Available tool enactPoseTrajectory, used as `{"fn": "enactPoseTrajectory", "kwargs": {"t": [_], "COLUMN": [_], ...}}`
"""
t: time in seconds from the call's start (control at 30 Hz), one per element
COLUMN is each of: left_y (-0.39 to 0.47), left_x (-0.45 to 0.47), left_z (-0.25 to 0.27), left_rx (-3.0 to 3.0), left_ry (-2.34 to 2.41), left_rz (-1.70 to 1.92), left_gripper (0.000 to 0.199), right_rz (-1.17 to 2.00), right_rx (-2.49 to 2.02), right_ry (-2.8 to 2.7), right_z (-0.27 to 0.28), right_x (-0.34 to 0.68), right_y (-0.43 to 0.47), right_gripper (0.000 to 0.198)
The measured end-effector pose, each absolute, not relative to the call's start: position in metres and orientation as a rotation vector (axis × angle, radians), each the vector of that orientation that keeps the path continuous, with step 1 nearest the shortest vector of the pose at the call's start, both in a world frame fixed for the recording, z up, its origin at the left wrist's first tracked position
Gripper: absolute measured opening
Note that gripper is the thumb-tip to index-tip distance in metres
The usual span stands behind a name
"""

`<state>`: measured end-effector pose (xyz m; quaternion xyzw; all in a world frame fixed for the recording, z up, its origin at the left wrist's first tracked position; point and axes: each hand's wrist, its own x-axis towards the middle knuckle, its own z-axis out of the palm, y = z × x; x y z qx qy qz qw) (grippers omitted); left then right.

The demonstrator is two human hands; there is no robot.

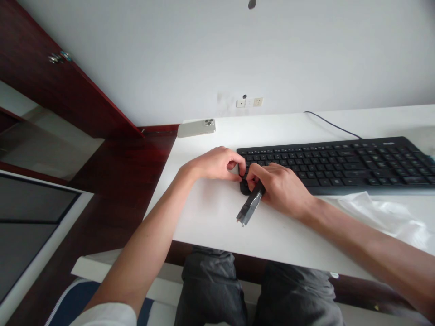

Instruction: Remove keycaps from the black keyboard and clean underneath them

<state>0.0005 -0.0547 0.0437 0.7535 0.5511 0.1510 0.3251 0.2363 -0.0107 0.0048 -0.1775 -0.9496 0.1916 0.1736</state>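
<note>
A black keyboard lies on the white desk. At its front left corner my left hand is curled, thumb and index finger nearly meeting in a pinch. Whatever may sit between those fingertips is too small to make out. My right hand rests just beside it, over the left keys, fingers closed round a slim dark grey tool. The tool's forked end, with small metal tips, points toward me over the desk; its other end is hidden in my palm. Fingertips of both hands almost touch at the corner keys.
A phone lies face down at the desk's back left corner. Crumpled white plastic is in front of the keyboard, by my right forearm. A black cable runs behind. Wall sockets and a dark red door stand beyond.
</note>
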Motion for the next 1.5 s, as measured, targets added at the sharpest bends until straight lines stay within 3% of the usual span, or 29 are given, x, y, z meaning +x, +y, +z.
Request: {"fn": "enactPoseTrajectory", "kwargs": {"t": [0.37,0.57,0.8,1.07,1.2,1.5], "left_y": [-0.05,-0.049,-0.051,-0.052,-0.052,-0.052], "left_x": [0.001,0.0,0.002,0.003,0.002,-0.004], "left_z": [0.037,0.035,0.038,0.042,0.039,0.038], "left_rx": [2.019,2.045,2.049,2.036,2.035,2.135], "left_ry": [1.542,1.568,1.542,1.539,1.539,1.471], "left_rz": [0.422,0.441,0.473,0.418,0.426,0.414], "left_gripper": [0.008,0.011,0.012,0.011,0.01,0.025], "right_rz": [0.719,0.816,0.614,0.538,0.374,0.398], "right_rx": [-0.536,-0.648,-0.916,-0.821,-0.928,-0.999], "right_ry": [-2.6,-2.523,-2.548,-2.673,-2.695,-2.622], "right_z": [0.013,0.009,0.011,0.009,0.008,0.013], "right_x": [0.238,0.235,0.223,0.223,0.22,0.215], "right_y": [-0.005,-0.004,-0.005,-0.009,-0.016,-0.013], "right_gripper": [0.013,0.029,0.011,0.028,0.024,0.021]}}
